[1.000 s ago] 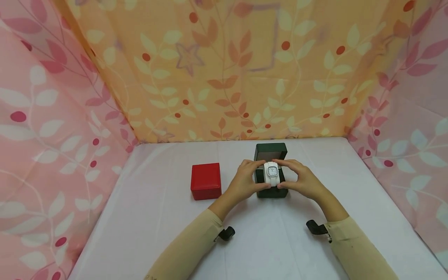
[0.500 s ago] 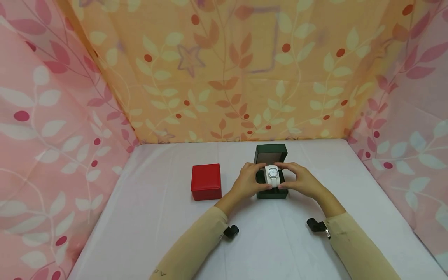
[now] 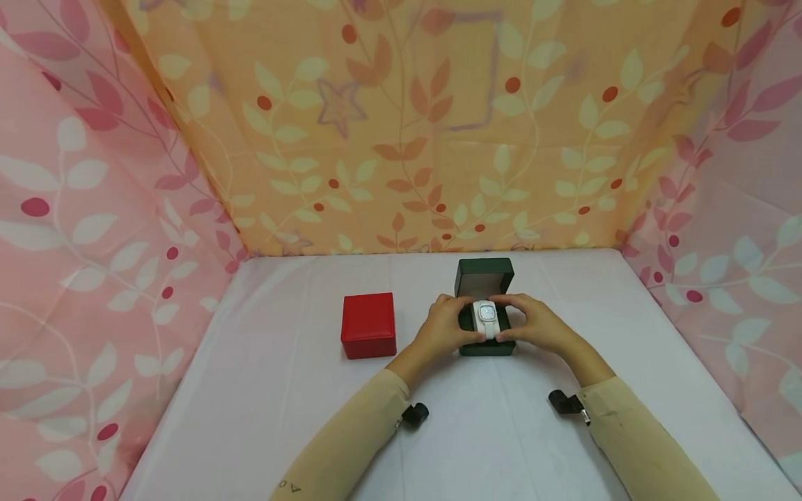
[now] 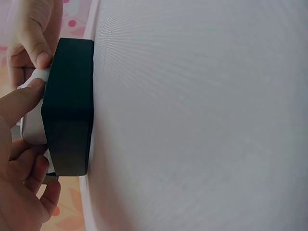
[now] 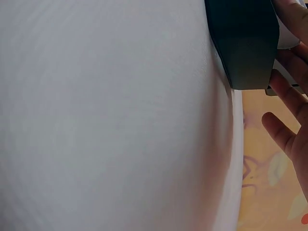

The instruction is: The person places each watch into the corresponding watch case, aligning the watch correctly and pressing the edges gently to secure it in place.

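Observation:
A white wristwatch, wrapped round a white cushion, sits at the mouth of an open green watch box. My left hand grips the cushion's left side between thumb and fingers. From the right, my right hand pinches the other side the same way. In the left wrist view the white cushion stands partly above the rim of the green box; its lower part is hidden inside. The right wrist view catches the box's corner, with the right hand's lower fingers spread beside it.
A closed red box stands left of the green one on the white-covered table. Patterned cloth walls close off the back and both sides. The green lid rises upright behind the hands.
Both hands have lowered the watch and its cushion a little, deeper into the green box and slightly nearer. The red box stays where it was.

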`<action>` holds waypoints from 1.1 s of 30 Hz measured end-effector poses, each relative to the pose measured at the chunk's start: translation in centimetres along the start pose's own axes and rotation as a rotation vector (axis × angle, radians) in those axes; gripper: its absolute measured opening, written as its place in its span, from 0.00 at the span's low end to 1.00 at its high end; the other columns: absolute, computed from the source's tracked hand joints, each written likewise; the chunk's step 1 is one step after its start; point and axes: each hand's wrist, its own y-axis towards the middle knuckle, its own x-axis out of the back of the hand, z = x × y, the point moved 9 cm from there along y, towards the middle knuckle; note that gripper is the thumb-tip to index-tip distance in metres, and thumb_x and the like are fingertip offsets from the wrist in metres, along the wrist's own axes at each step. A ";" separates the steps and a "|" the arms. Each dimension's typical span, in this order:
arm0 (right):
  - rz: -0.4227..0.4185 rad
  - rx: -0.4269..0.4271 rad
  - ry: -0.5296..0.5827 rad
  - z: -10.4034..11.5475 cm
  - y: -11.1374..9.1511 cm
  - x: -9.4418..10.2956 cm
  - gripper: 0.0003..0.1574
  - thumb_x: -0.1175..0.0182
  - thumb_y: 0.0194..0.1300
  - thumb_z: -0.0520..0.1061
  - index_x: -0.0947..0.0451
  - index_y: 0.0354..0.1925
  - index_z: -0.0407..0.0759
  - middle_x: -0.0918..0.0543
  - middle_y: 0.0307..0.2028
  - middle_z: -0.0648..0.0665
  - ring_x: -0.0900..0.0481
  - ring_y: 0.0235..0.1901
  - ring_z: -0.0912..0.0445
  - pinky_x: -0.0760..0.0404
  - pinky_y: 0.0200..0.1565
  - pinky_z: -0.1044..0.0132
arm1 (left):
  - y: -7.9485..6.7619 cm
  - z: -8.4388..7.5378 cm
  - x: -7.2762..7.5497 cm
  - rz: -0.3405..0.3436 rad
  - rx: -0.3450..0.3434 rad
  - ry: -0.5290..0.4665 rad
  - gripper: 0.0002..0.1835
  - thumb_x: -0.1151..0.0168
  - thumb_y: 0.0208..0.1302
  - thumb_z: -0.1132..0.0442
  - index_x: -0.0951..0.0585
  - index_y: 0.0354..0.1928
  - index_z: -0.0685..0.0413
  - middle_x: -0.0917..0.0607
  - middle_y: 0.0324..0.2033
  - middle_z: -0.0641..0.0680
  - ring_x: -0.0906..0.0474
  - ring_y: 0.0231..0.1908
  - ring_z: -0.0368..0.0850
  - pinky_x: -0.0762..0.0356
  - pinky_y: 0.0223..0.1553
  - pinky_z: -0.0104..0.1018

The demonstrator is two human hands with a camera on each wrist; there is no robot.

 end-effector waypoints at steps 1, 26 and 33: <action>-0.001 0.003 -0.008 0.0 0.0 0.0 0.52 0.18 0.48 0.55 0.26 0.69 0.50 0.21 0.64 0.43 0.28 0.66 0.42 0.33 0.66 0.37 | 0.0 0.0 0.0 0.002 0.002 0.003 0.41 0.19 0.52 0.44 0.23 0.68 0.44 0.20 0.57 0.49 0.29 0.59 0.45 0.22 0.58 0.44; 0.023 -0.009 -0.080 -0.4 0.4 -0.4 0.47 0.19 0.50 0.56 0.24 0.66 0.49 0.21 0.63 0.43 0.28 0.65 0.43 0.32 0.66 0.37 | 0.3 0.8 -0.3 0.043 -0.010 0.003 0.39 0.20 0.52 0.43 0.23 0.67 0.40 0.20 0.57 0.46 0.31 0.60 0.45 0.24 0.58 0.45; 0.028 -0.035 -0.068 -0.7 0.3 -0.5 0.47 0.19 0.49 0.57 0.23 0.66 0.51 0.21 0.63 0.43 0.29 0.66 0.41 0.33 0.66 0.36 | 0.1 0.4 -0.3 0.069 -0.032 0.027 0.37 0.22 0.56 0.44 0.23 0.68 0.40 0.19 0.59 0.45 0.32 0.60 0.44 0.25 0.57 0.43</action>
